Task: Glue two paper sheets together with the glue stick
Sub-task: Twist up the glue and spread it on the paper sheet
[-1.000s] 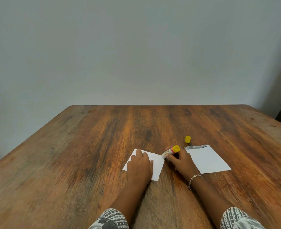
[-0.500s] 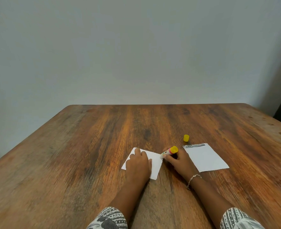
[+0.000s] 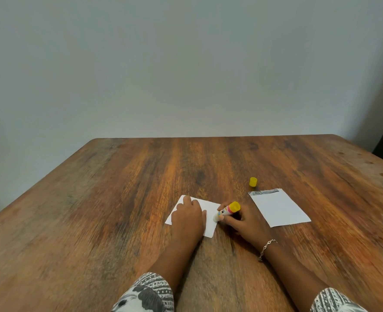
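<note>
**Paper thin enough to skid; the stick is the rigid part**

White and flimsy, the near paper sheet (image 3: pixel 210 227) lies flat on the wooden table (image 3: pixel 118 199), angled with one corner toward the person. The left hand (image 3: pixel 189 218) rests on top of it, palm down, fingers spread loosely over the sheet and pressing rather than gripping. The right hand (image 3: pixel 245 224) has its fingers and thumb curled round the glue stick (image 3: pixel 227 211), which is tilted with its yellow base up and its pale tip down on the sheet's right edge.

A sheet this light will likely slide or buckle under the drag of tacky glue, so the flat press looks like the right way to hold it, close to where the tip rubs. Pinching a corner would probably crease it. The stick is a stiff, smooth little tube. A low hold near the tip should give control, and gentle pressure should spare the soft glue.

The second paper sheet (image 3: pixel 279 208) lies apart to the right, untouched, with a grey band along its far edge. It is best lifted by an edge. The yellow cap (image 3: pixel 253 182) stands just beyond it.
</note>
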A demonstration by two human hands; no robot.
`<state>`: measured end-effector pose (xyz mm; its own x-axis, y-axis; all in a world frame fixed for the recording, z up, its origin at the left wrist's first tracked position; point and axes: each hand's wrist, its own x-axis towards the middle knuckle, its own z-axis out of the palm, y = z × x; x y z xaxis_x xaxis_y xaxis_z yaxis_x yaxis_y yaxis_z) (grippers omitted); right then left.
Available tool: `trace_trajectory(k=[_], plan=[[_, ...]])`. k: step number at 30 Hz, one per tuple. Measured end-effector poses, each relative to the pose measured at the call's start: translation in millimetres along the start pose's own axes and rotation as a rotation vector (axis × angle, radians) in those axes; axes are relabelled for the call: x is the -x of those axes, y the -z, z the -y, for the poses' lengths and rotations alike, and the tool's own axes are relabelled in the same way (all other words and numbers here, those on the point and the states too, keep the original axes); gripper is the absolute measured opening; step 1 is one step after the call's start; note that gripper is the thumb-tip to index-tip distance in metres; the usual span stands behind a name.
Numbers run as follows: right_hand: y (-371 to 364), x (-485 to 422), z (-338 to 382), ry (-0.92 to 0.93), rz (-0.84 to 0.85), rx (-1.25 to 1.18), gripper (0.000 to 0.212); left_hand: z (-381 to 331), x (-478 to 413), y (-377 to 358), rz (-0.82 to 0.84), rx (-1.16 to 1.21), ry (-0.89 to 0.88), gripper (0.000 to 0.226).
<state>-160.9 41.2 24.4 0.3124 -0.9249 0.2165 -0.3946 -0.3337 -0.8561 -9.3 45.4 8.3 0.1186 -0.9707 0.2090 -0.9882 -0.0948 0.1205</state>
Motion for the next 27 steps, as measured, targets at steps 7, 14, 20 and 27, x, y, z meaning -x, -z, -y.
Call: trace_trajectory(k=[7,14,20,27], plan=[[-2.8,8.3,2.6,0.029,0.074,-0.018,0.012,0.6,-0.2,-0.3,0.003,0.003,-0.002,0.04],[-6.9,15.3,3.1,0.057,0.163,-0.066,0.011,1.4,-2.5,-4.8,-0.025,0.027,-0.001,0.039],[-4.2,18.1,8.4,-0.036,0.086,-0.311,0.03,4.8,-5.9,-4.8,-0.013,0.009,-0.028,0.034],[-1.7,18.6,11.9,-0.132,0.022,-0.353,0.015,28.1,-22.8,21.2,0.014,-0.134,-0.246,0.026]])
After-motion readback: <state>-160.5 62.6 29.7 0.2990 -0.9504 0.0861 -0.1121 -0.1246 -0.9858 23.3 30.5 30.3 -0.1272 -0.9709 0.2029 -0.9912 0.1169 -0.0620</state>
